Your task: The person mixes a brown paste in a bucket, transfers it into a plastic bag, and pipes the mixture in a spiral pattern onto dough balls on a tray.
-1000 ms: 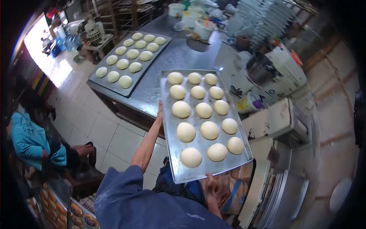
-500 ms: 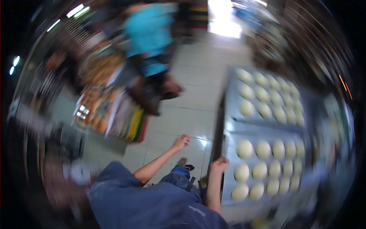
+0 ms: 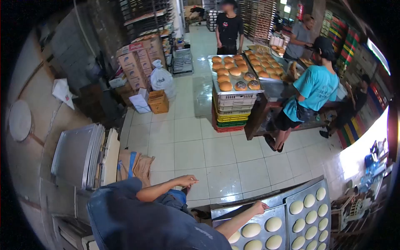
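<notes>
My right hand (image 3: 259,207) has its fingers curled at the rim of a metal baking tray (image 3: 273,209) at the lower right. Pale round dough pieces (image 3: 273,224) stand in rows on this tray. A second baking tray (image 3: 286,197), also with dough pieces (image 3: 311,216), lies beside it to the right. In front of my body, my left hand (image 3: 186,180) hangs over the floor, fingers loosely closed, with nothing visible in them.
A crate stack (image 3: 232,109) bears a tray of browned buns (image 3: 235,71). A person in a turquoise shirt (image 3: 317,83) stands by a table (image 3: 278,92); several others are around. Cartons (image 3: 135,68), a white sack (image 3: 161,80) and stacked metal sheets (image 3: 78,154) are on the left.
My view has swung left, so the dough trays now lie lower and the bun stack appears further right. My right hand stays by the tray edge; my left stays loosely closed.
</notes>
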`<state>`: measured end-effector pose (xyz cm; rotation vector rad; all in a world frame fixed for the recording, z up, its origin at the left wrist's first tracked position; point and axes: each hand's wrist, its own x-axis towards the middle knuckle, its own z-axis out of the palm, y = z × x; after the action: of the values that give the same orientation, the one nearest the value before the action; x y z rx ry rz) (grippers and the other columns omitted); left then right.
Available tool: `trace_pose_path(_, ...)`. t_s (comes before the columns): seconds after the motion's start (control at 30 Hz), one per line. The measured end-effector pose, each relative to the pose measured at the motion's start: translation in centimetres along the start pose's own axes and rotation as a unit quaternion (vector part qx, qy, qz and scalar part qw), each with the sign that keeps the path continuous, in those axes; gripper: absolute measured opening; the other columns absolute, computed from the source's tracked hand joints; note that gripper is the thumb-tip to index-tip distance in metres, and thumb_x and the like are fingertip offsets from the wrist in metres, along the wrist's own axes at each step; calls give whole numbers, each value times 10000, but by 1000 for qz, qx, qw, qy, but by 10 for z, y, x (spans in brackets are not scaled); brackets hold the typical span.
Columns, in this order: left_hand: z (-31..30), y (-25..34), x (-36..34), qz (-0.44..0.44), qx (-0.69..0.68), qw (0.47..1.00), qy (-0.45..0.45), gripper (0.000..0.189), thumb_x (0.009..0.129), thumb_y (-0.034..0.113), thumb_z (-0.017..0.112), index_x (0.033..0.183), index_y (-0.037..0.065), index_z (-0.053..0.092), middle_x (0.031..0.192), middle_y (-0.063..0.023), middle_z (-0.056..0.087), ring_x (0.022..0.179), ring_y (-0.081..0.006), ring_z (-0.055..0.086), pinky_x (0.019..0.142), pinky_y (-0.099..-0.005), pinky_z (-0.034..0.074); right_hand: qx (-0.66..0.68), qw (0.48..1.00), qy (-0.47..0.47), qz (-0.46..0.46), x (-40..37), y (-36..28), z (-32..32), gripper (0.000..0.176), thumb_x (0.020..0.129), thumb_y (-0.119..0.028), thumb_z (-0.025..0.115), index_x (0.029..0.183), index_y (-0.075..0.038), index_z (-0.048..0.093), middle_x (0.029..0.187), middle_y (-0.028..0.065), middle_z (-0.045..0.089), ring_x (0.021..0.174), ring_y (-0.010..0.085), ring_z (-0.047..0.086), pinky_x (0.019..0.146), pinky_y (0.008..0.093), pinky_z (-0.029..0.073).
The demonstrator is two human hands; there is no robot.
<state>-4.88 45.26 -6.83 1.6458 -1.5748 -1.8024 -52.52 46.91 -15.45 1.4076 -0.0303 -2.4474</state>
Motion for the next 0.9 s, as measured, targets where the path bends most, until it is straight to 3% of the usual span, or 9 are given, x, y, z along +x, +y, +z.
trace_pose_path(0.17, -39, -50, -71, 58, -161, 959, 226, 781, 866, 400, 672, 1420, 80, 225, 929, -122, 578, 707, -175, 621, 585, -298, 502, -123, 984, -113, 67, -15, 11, -33, 565, 968, -507, 374, 1028, -9, 633, 891, 53, 709, 663, 139, 659, 565, 259, 584)
trace_pose_path(0.2, -53, -42, -93, 93, -201, 932, 287, 829, 863, 376, 679, 1449, 92, 166, 963, -141, 571, 715, -189, 632, 588, -309, 514, -145, 984, -72, 71, -16, 13, -28, 600, 964, -547, 352, 1087, -18, 609, 908, 61, 700, 662, 155, 633, 591, 273, 575)
trace_pose_path(0.33, -129, -45, -193, 180, -298, 797, 494, 897, 876, 303, 673, 1471, 108, 30, 1012, -162, 553, 690, -211, 639, 571, -309, 538, -242, 927, -165, 233, -47, 0, -32, 505, 966, -456, 425, 1098, 12, 560, 983, 90, 679, 751, 189, 635, 671, 313, 564)
trace_pose_path(0.43, -210, -88, -278, 245, -395, 714, 524, 980, 879, 350, 652, 1472, 125, -96, 925, -179, 595, 599, -217, 624, 532, -305, 533, -380, 859, -242, 244, -119, -5, -37, 379, 947, -340, 513, 1058, 20, 556, 996, 115, 672, 821, 200, 641, 708, 322, 550)
trace_pose_path(0.53, -231, -83, -372, 161, -351, 641, 663, 1024, 898, 391, 609, 1447, 134, -215, 821, -194, 629, 530, -233, 609, 490, -328, 530, -468, 799, -279, 254, -166, -44, -57, 282, 899, -238, 608, 1031, -4, 523, 956, 130, 654, 822, 203, 623, 696, 298, 546)
trace_pose_path(0.63, -280, -169, -417, 136, -390, 663, 624, 1025, 923, 407, 562, 1422, 149, -296, 895, -200, 666, 588, -233, 646, 492, -328, 558, -536, 782, -220, 230, -242, -86, -91, 197, 895, -233, 603, 936, -53, 532, 883, 84, 628, 833, 172, 625, 626, 279, 535)
trace_pose_path(0.73, -269, -176, -445, 73, -357, 606, 707, 885, 927, 396, 556, 1456, 42, -59, 839, -208, 673, 555, -221, 638, 517, -330, 569, -550, 739, -224, 319, -235, -129, -132, 162, 866, -211, 626, 864, -61, 565, 861, 56, 666, 770, 162, 646, 646, 277, 537)
trace_pose_path(0.83, -276, -216, -464, 90, -411, 708, 567, 695, 937, 406, 538, 1402, -7, 227, 831, -212, 687, 564, -206, 647, 513, -312, 567, -598, 732, -176, 273, -255, -148, -160, 163, 872, -205, 616, 900, -54, 564, 868, 57, 657, 776, 161, 642, 651, 277, 540)
trace_pose_path(0.9, -268, -213, -463, 68, -422, 703, 568, 628, 939, 423, 526, 1354, -7, 333, 823, -210, 689, 569, -197, 650, 516, -307, 567, -614, 729, -173, 249, -284, -149, -161, 158, 881, -203, 604, 911, -55, 557, 865, 44, 633, 792, 161, 632, 650, 271, 537)
